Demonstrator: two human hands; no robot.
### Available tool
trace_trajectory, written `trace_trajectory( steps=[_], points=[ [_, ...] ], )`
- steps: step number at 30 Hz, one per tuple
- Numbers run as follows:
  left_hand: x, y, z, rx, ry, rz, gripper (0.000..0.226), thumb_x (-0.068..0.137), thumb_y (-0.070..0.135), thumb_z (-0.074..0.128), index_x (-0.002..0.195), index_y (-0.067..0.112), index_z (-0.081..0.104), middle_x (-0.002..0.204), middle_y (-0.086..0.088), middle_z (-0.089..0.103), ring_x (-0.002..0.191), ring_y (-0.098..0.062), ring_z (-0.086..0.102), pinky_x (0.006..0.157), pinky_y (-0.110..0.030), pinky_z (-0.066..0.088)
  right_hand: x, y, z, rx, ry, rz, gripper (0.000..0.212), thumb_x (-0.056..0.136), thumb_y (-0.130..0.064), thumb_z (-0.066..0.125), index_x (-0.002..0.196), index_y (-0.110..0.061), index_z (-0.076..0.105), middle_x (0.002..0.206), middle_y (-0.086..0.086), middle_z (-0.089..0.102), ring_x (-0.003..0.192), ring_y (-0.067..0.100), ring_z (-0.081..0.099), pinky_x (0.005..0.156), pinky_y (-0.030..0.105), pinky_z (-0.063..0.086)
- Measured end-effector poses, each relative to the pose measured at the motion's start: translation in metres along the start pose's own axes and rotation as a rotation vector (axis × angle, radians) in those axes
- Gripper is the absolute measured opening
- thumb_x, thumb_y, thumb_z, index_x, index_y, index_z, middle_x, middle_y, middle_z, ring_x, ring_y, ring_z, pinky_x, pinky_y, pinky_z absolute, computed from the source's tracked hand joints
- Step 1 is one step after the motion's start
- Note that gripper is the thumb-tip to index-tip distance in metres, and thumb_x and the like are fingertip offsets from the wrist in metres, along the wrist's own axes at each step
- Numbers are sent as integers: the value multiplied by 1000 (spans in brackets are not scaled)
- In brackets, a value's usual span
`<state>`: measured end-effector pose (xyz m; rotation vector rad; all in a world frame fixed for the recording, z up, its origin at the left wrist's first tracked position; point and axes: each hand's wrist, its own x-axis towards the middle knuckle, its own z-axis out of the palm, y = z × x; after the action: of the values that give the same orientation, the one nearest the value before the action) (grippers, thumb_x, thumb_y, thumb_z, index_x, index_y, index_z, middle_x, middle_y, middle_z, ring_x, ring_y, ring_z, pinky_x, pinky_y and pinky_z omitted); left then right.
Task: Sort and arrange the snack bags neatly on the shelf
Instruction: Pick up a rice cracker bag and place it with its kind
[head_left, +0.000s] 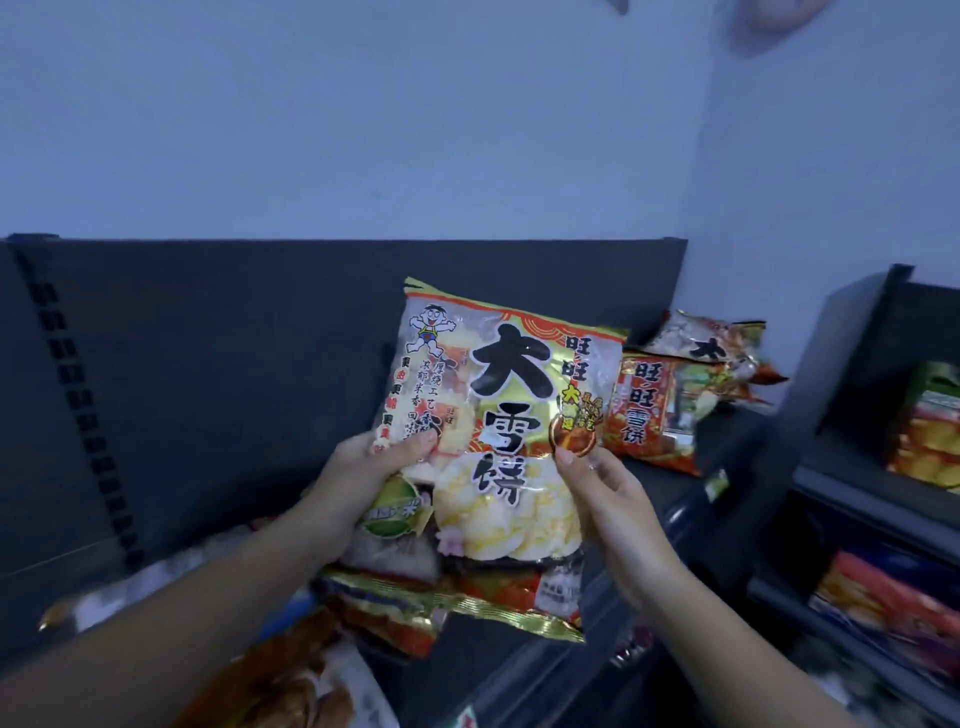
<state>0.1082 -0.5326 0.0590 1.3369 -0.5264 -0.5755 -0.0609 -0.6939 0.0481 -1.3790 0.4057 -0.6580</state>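
A large rice-cracker snack bag (498, 447) with a cartoon boy, gold trim and big black characters is held upright in front of the dark shelf (670, 483). My left hand (363, 483) grips its left edge, thumb on the front. On the right edge, my right hand (608, 493) pinches the bag, thumb on the front. Further right on the shelf lie a red snack bag (649, 415) and, behind it, another bag (711, 343) of the large kind.
The shelf's dark back panel (234, 364) fills the left and middle. More snack bags (291, 686) lie blurred below my left arm. A second shelf unit (883, 415) at the right holds packed snack bags on several levels. A pale wall rises behind.
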Motion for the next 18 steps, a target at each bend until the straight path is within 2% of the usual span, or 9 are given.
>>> trace_trajectory(
  steps=[2,5,7,10,12,14,18],
  points=[
    [11,-8,39,35,-12,-9,39,70,31,76,103,10,71,97,-6,75,92,-23,70,85,-33,52,-1,-2,-42,-39,13,-2,45,72,-38,69,110,-15,61,104,4,73,91,19,71,77,32,53],
    [26,-25,90,54,-57,-54,47,66,35,79,104,9,70,94,-5,75,90,-24,71,89,-37,53,-4,-2,-94,-93,30,4,52,74,-31,70,121,-14,56,109,3,72,97,23,70,83,38,55],
    [35,-38,121,76,-102,-85,50,66,35,82,106,9,69,93,-6,75,89,-25,71,87,-38,54,-4,0,-126,-99,65,21,56,73,-28,74,123,-12,54,109,7,72,98,27,69,90,47,53],
    [48,-55,158,87,-116,-97,30,78,24,74,103,8,68,88,-5,75,79,-21,72,72,-29,58,2,5,-163,-80,103,41,63,69,-29,85,122,-12,54,108,10,72,98,32,69,91,51,52],
    [61,-65,176,127,-109,-98,30,80,24,73,106,10,67,93,-6,75,83,-23,72,76,-32,57,9,9,-182,-90,132,46,65,66,-33,86,120,-13,56,106,10,72,96,34,69,90,55,52],
    [77,-75,189,154,-114,-103,31,81,27,73,108,14,65,96,-6,74,84,-23,72,74,-31,56,20,16,-198,-90,159,48,56,70,-28,80,119,-13,55,103,9,73,92,39,68,87,60,51],
    [116,-89,211,173,-154,-132,36,80,32,73,113,21,61,98,-2,74,85,-22,72,80,-37,57,54,27,-223,-65,214,63,42,76,-16,72,115,-10,57,99,8,74,89,29,71,77,43,58]
  ],
)
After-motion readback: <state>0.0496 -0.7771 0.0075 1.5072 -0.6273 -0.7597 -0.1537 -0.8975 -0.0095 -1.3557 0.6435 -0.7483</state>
